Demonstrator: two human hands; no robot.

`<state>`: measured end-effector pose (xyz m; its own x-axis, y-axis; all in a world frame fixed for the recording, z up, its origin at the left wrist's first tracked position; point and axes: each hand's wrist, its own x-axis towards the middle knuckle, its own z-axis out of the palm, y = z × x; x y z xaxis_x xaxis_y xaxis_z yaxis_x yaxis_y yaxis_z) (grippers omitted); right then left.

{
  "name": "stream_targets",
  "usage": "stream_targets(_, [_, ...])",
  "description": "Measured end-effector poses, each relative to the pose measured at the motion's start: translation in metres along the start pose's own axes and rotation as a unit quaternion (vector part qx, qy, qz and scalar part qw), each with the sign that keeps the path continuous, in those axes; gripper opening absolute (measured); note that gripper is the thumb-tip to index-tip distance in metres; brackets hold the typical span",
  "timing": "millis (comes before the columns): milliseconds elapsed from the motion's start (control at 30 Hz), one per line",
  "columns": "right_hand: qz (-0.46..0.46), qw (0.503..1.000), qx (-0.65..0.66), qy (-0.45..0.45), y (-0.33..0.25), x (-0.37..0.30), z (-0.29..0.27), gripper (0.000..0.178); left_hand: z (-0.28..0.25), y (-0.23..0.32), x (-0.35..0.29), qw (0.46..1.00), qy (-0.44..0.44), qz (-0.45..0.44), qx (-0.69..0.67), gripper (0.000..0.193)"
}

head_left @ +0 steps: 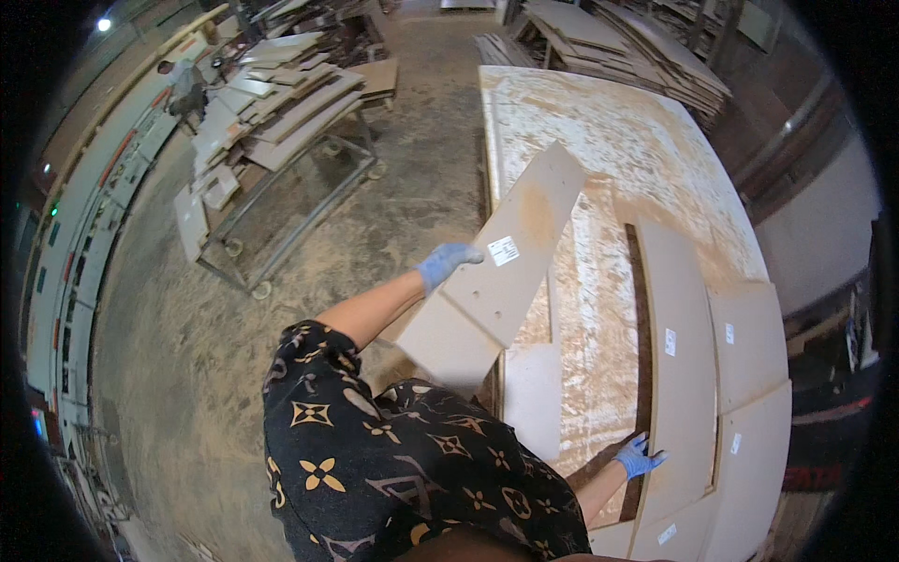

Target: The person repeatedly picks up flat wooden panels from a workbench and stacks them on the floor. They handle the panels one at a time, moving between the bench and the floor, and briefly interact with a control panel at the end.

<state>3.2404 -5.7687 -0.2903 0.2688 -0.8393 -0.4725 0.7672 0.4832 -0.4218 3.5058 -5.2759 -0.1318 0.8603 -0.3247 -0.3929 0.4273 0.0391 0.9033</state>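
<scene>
My left hand (449,266), in a blue glove, grips the left edge of a pale, long board (530,220) with its thumb on top. This board slants over the left side of the table; it bears a white label, several small holes, a groove across its near part and a dusty brown patch. My right hand (639,457), gloved alike, is at the left edge of another long pale panel (682,347) on the table. Its thumb lies over the panel's face, and the other fingers are partly hidden at the edge.
The white worktable (599,98) is strewn with sawdust. More labelled panels (754,347) lie at its right, and a pale piece (531,389) at its near left. A wheeled metal cart (309,211) carries offcuts. Stacked boards (609,47) stand beyond. A person (187,89) is far left beside a long machine (94,215).
</scene>
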Motion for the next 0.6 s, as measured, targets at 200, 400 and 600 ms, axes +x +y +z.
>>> stream_targets(200, [0.121, 0.99, 0.066, -0.016, 0.059, 0.015, -0.019, 0.047, -0.076, -0.027, -0.101, 0.964, -0.008, -0.027, -0.263, 0.048])
stream_targets(400, [0.091, 0.995, -0.018, -0.033, 0.068, -0.023, -0.033, 0.04, -0.193, -0.034, -0.175, 0.963, 0.103, 0.022, -0.25, 0.058])
stream_targets(600, [0.108, 0.993, -0.054, 0.001, 0.107, -0.124, -0.031, 0.041, -0.33, -0.042, -0.246, 0.932, 0.197, 0.094, -0.289, 0.066])
